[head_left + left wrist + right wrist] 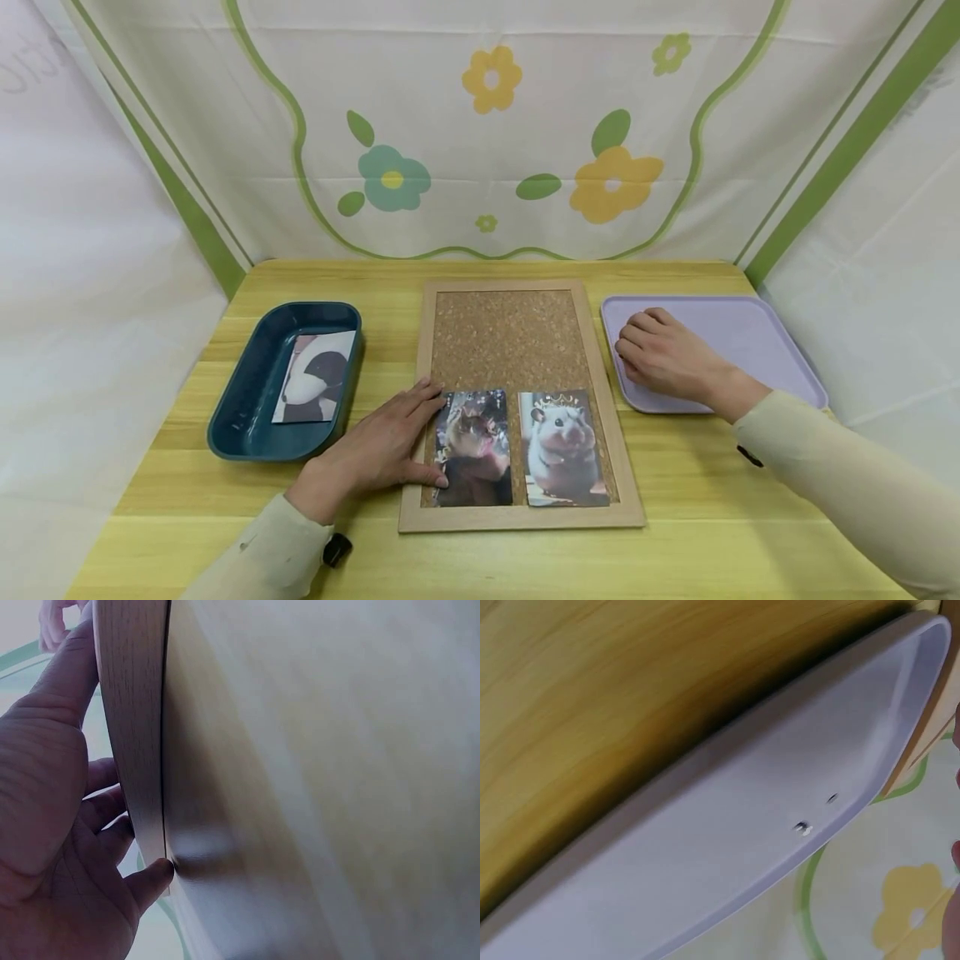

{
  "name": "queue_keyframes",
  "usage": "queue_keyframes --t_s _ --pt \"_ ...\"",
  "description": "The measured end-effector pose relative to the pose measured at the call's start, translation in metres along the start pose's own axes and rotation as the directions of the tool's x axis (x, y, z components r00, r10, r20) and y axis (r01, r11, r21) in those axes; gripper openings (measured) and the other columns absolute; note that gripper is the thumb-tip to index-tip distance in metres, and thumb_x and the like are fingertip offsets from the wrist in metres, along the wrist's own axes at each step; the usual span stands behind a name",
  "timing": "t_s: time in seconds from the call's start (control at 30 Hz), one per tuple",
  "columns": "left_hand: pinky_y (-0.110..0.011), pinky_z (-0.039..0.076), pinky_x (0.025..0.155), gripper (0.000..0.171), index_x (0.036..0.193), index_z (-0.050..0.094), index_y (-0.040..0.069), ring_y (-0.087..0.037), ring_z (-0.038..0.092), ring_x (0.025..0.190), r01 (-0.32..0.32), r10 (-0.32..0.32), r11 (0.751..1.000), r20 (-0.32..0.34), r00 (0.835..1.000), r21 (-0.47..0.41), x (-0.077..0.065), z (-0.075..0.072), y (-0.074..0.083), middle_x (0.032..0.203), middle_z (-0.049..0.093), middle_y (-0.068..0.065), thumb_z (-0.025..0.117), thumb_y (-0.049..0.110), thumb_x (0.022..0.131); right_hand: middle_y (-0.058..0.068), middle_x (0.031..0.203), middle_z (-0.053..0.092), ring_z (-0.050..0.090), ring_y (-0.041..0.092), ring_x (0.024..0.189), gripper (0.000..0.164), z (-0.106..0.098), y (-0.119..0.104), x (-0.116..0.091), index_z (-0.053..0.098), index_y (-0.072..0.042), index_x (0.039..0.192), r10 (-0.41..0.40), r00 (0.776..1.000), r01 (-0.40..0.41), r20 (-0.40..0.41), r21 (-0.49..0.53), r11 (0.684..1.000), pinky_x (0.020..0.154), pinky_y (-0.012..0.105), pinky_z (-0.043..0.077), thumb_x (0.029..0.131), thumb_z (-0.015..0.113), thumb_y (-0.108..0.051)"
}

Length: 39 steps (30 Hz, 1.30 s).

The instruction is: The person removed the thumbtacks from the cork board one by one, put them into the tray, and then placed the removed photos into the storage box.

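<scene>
My left hand [390,437] lies along the left side of the wood-framed cork board [510,333], its thumb and fingers spread at the edge of a dark animal picture card [474,450]. In the left wrist view, its fingers [154,881] touch the wooden frame. Beside that card, a white hamster picture card [564,450] lies on the cork. My right hand [667,354] is over the left part of the lilac tray [750,333], fingers bent downward; I cannot tell whether they hold anything. Two small shiny pieces [802,827] lie in the tray.
A dark teal bin [251,400] stands at the left with a black-and-white picture card [315,377] inside. Everything is on a yellow wooden table [525,567]. A white cloth with printed flowers [491,79] hangs behind, and white cloth also hangs at both sides.
</scene>
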State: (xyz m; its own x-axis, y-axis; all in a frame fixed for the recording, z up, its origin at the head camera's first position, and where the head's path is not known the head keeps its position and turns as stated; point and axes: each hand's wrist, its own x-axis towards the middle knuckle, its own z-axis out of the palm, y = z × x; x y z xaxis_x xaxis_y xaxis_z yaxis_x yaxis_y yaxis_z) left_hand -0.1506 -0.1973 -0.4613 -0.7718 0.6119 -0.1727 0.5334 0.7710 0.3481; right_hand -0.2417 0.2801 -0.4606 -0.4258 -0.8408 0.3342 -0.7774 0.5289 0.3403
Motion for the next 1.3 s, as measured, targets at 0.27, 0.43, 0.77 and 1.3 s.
queue_keyframes --t_s 0.27,0.43,0.77,1.3 --pt "-0.051 0.027 0.130 0.117 0.165 0.035 0.012 -0.025 0.015 0.164 0.008 -0.008 1.000 0.004 1.000 0.002 0.001 0.001 -0.001 0.175 0.026 -0.007 0.073 0.081 0.079 0.014 0.087 0.060 0.057 0.038 0.091 0.042 0.003 0.014 -0.022 0.054 -0.003 0.088 -0.012 0.999 0.013 0.032 -0.048 0.999 0.089 0.056 0.048 0.109 0.024 -0.023" --pt "-0.050 0.026 0.130 0.117 0.166 0.034 0.013 -0.023 0.013 0.165 0.011 -0.010 1.000 0.009 1.000 -0.002 0.000 0.001 -0.001 0.175 0.025 -0.005 0.072 0.081 0.079 0.014 0.090 0.062 0.057 0.039 0.095 0.048 0.005 0.022 -0.032 0.056 -0.002 0.092 0.017 0.998 -0.014 0.060 -0.053 0.999 0.090 0.056 0.047 0.111 0.019 -0.026" --pt "-0.050 0.026 0.130 0.117 0.166 0.034 0.013 -0.024 0.014 0.165 0.008 -0.008 1.000 0.008 1.000 0.003 0.000 0.001 -0.001 0.175 0.025 -0.005 0.072 0.081 0.079 0.015 0.089 0.061 0.058 0.041 0.095 0.043 0.009 0.033 -0.045 0.055 -0.003 0.089 0.030 0.996 -0.027 0.085 -0.043 0.999 0.089 0.058 0.047 0.109 0.023 -0.024" --pt "-0.052 0.027 0.130 0.117 0.164 0.037 0.009 -0.027 0.016 0.164 -0.027 0.027 1.000 -0.022 0.999 -0.004 0.000 0.001 -0.002 0.174 0.028 -0.008 0.073 0.080 0.079 0.015 0.090 0.063 0.058 0.041 0.094 0.053 0.015 0.038 -0.055 0.059 -0.002 0.090 0.098 0.987 -0.092 0.131 -0.049 0.995 0.089 0.058 0.047 0.110 0.017 -0.026"
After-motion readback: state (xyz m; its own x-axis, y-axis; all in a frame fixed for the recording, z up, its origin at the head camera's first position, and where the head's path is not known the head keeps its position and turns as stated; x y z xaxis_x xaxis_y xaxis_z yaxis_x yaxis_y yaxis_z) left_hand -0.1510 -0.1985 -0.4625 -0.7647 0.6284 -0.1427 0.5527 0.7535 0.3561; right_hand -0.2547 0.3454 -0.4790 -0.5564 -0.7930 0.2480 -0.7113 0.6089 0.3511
